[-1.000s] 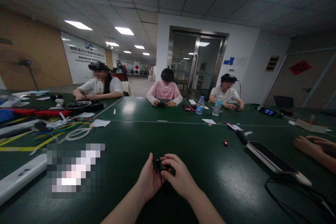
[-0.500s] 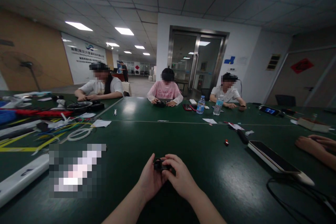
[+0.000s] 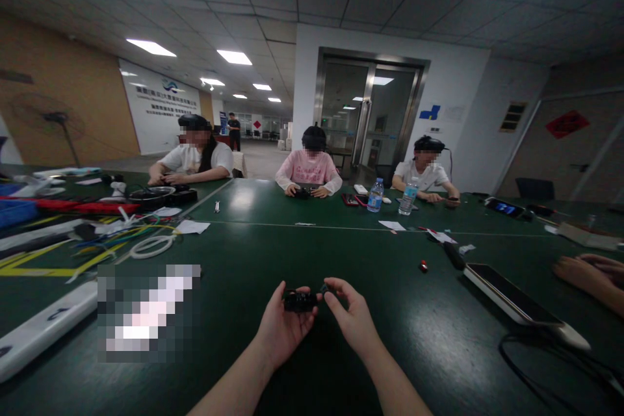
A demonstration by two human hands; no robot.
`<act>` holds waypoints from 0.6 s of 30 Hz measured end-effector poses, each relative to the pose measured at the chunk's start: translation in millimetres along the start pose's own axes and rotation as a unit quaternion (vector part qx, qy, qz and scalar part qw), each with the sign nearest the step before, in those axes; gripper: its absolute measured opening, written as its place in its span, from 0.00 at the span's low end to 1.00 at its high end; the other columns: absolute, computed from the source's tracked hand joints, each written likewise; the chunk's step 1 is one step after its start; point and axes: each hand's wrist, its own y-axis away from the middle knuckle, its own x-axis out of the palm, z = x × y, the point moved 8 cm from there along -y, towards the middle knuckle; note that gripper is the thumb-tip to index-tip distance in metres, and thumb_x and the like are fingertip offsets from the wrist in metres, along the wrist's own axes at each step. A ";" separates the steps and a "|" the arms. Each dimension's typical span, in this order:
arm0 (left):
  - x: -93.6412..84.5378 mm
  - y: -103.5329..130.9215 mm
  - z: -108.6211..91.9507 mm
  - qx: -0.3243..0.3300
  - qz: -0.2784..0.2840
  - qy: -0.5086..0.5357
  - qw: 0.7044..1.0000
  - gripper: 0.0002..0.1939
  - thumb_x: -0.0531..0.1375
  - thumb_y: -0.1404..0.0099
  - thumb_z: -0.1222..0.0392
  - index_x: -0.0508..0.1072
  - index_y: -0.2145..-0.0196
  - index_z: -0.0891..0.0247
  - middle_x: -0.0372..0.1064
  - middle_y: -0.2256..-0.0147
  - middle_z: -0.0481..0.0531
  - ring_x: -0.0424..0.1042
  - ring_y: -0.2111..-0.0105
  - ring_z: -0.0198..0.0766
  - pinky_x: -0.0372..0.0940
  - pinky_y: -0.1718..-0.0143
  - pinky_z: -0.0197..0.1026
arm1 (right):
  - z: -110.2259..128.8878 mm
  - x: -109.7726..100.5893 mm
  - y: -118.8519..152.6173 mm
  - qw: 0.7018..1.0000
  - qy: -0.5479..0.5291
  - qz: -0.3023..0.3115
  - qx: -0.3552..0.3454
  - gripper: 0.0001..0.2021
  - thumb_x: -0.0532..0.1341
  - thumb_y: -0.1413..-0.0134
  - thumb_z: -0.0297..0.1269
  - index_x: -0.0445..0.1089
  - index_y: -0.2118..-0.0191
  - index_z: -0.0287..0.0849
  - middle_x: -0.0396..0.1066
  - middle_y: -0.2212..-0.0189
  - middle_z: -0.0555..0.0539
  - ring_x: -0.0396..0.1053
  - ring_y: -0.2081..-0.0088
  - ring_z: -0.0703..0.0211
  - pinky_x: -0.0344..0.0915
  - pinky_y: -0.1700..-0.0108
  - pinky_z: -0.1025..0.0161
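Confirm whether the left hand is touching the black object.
Touching. The head view shows the black object held in the left hand, with the thumb at one side and the fingers around it.

Colour reference: black device (image 3: 299, 301) against dark green tabletop (image 3: 234, 273).
Long bar (image 3: 53, 328): white, dark characters. Coiled cable (image 3: 146, 255): white. Crate (image 3: 19, 213): blue. Shirt opposite (image 3: 308, 166): pink (lettering in a deeper pink), whitish sleeves. Door diamond (image 3: 567, 124): red, dark figure.
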 end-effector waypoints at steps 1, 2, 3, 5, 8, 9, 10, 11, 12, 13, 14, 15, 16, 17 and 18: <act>-0.1 -0.4 -0.2 0.000 0.002 0.002 1.000 0.19 0.50 0.39 0.47 0.66 0.62 0.67 0.72 0.66 0.61 0.73 0.72 0.41 0.65 0.70 0.38 | -1.9 -2.9 -1.1 1.000 -0.019 -0.011 0.002 0.14 0.58 0.51 0.41 0.68 0.57 0.44 0.72 0.61 0.46 0.68 0.56 0.53 0.60 0.50 0.53; -0.2 -0.8 -0.4 0.001 0.004 0.004 1.000 0.19 0.50 0.39 0.47 0.66 0.62 0.67 0.72 0.65 0.62 0.73 0.72 0.40 0.65 0.70 0.38 | -3.7 -6.0 -2.0 0.999 -0.039 -0.024 0.005 0.15 0.59 0.52 0.41 0.68 0.58 0.44 0.72 0.61 0.46 0.68 0.56 0.52 0.61 0.51 0.53; -0.5 -1.0 -0.6 0.001 0.006 0.006 1.000 0.19 0.50 0.39 0.47 0.66 0.62 0.67 0.72 0.63 0.63 0.73 0.72 0.40 0.65 0.71 0.38 | -5.4 -9.0 -2.8 0.998 -0.059 -0.036 0.010 0.15 0.59 0.52 0.42 0.69 0.58 0.44 0.72 0.61 0.45 0.68 0.56 0.52 0.61 0.51 0.54; -1.5 -1.2 -1.1 0.004 0.008 0.010 1.000 0.19 0.50 0.39 0.47 0.66 0.61 0.67 0.71 0.62 0.64 0.72 0.72 0.40 0.65 0.71 0.38 | -9.0 -15.0 -3.5 0.993 -0.093 -0.061 0.025 0.15 0.60 0.53 0.42 0.69 0.59 0.44 0.71 0.61 0.45 0.67 0.56 0.51 0.62 0.52 0.54; -2.6 -1.0 -1.3 0.007 0.012 0.015 1.000 0.20 0.51 0.40 0.47 0.66 0.60 0.67 0.71 0.62 0.64 0.72 0.71 0.41 0.65 0.70 0.39 | -15.0 -23.0 -3.1 0.987 -0.123 -0.096 0.047 0.14 0.59 0.53 0.43 0.70 0.60 0.44 0.71 0.61 0.46 0.66 0.56 0.52 0.62 0.53 0.56; -2.3 -0.8 -1.0 0.006 0.015 0.015 1.000 0.20 0.51 0.40 0.47 0.66 0.60 0.67 0.71 0.61 0.64 0.72 0.71 0.41 0.65 0.70 0.39 | -17.6 -25.1 -2.9 0.984 -0.131 -0.106 0.052 0.14 0.59 0.53 0.43 0.70 0.60 0.44 0.71 0.62 0.46 0.66 0.57 0.52 0.62 0.54 0.56; -2.0 -0.7 -0.8 0.005 0.016 0.016 1.000 0.20 0.51 0.40 0.47 0.66 0.60 0.67 0.70 0.61 0.64 0.72 0.71 0.40 0.65 0.70 0.39 | -20.5 -27.1 -2.8 0.982 -0.140 -0.117 0.056 0.14 0.59 0.52 0.43 0.70 0.60 0.45 0.71 0.62 0.47 0.66 0.57 0.53 0.62 0.54 0.56; -1.6 -0.5 -0.5 0.004 0.015 0.015 1.000 0.20 0.51 0.40 0.47 0.66 0.60 0.67 0.70 0.61 0.64 0.72 0.72 0.40 0.65 0.71 0.39 | -23.9 -28.7 -2.8 0.979 -0.150 -0.127 0.059 0.14 0.59 0.52 0.44 0.70 0.60 0.45 0.70 0.62 0.47 0.66 0.58 0.53 0.62 0.54 0.56; -1.0 -0.2 -0.5 0.004 0.013 0.013 1.000 0.20 0.51 0.40 0.47 0.66 0.60 0.67 0.70 0.61 0.64 0.72 0.72 0.40 0.65 0.71 0.39 | -27.6 -30.1 -2.9 0.975 -0.163 -0.137 0.063 0.14 0.59 0.53 0.44 0.69 0.60 0.45 0.70 0.62 0.47 0.66 0.58 0.54 0.62 0.54 0.56; -0.3 0.1 -0.6 0.004 0.011 0.012 1.000 0.20 0.51 0.40 0.47 0.66 0.60 0.67 0.70 0.61 0.64 0.72 0.72 0.40 0.65 0.71 0.39 | -31.3 -31.2 -3.2 0.972 -0.175 -0.144 0.065 0.14 0.59 0.53 0.44 0.69 0.60 0.45 0.69 0.61 0.47 0.66 0.58 0.54 0.62 0.55 0.57; 0.5 0.5 -1.0 0.005 0.009 0.010 1.000 0.20 0.51 0.39 0.47 0.66 0.60 0.67 0.70 0.61 0.64 0.72 0.72 0.40 0.65 0.71 0.39 | -34.6 -32.2 -3.6 0.968 -0.187 -0.152 0.067 0.15 0.59 0.54 0.44 0.69 0.60 0.45 0.69 0.61 0.47 0.66 0.58 0.54 0.62 0.55 0.57; 1.2 1.0 -1.4 0.006 0.007 0.008 1.000 0.20 0.51 0.39 0.47 0.66 0.60 0.67 0.70 0.61 0.64 0.72 0.72 0.40 0.65 0.70 0.39 | -37.2 -33.0 -3.9 0.965 -0.196 -0.158 0.068 0.15 0.60 0.54 0.45 0.69 0.60 0.45 0.69 0.61 0.48 0.66 0.58 0.54 0.62 0.55 0.57; 1.7 1.6 -1.6 0.006 0.005 0.007 1.000 0.20 0.51 0.39 0.47 0.66 0.60 0.67 0.70 0.61 0.64 0.72 0.72 0.40 0.65 0.70 0.39 | -38.7 -33.6 -4.2 0.963 -0.202 -0.162 0.069 0.15 0.60 0.55 0.45 0.68 0.59 0.45 0.68 0.61 0.48 0.66 0.58 0.54 0.62 0.55 0.57; 2.0 2.1 -1.9 0.007 0.003 0.006 1.000 0.20 0.51 0.39 0.47 0.66 0.60 0.67 0.71 0.61 0.64 0.72 0.72 0.40 0.65 0.70 0.39 | -39.3 -34.1 -4.4 0.962 -0.204 -0.165 0.069 0.16 0.61 0.55 0.45 0.68 0.59 0.45 0.68 0.61 0.48 0.66 0.58 0.55 0.62 0.55 0.57; 1.9 2.5 -2.0 0.006 0.001 0.004 1.000 0.20 0.51 0.39 0.47 0.66 0.60 0.68 0.71 0.61 0.64 0.72 0.72 0.40 0.65 0.70 0.39 | -38.7 -34.4 -4.4 0.962 -0.204 -0.166 0.069 0.17 0.61 0.55 0.45 0.68 0.59 0.45 0.68 0.62 0.48 0.66 0.59 0.55 0.62 0.55 0.57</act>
